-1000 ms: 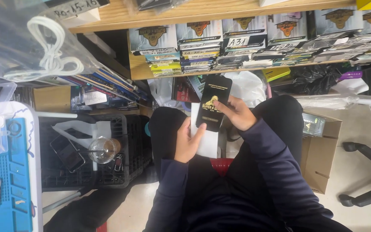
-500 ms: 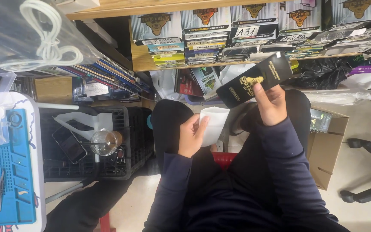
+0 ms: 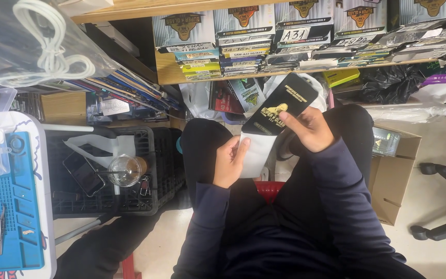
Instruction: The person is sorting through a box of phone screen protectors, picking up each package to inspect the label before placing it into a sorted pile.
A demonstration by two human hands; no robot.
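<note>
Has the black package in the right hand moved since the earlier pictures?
Yes. The black package in the right hand has risen toward the shelf of stacked boxes and tilted, sliding off the white inner sleeve that the left hand holds.

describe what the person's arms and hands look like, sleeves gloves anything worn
Both arms are covered by long dark navy sleeves that end at the wrists. The left hand and right hand are bare: no gloves. No rings, watch or markings can be made out.
</note>
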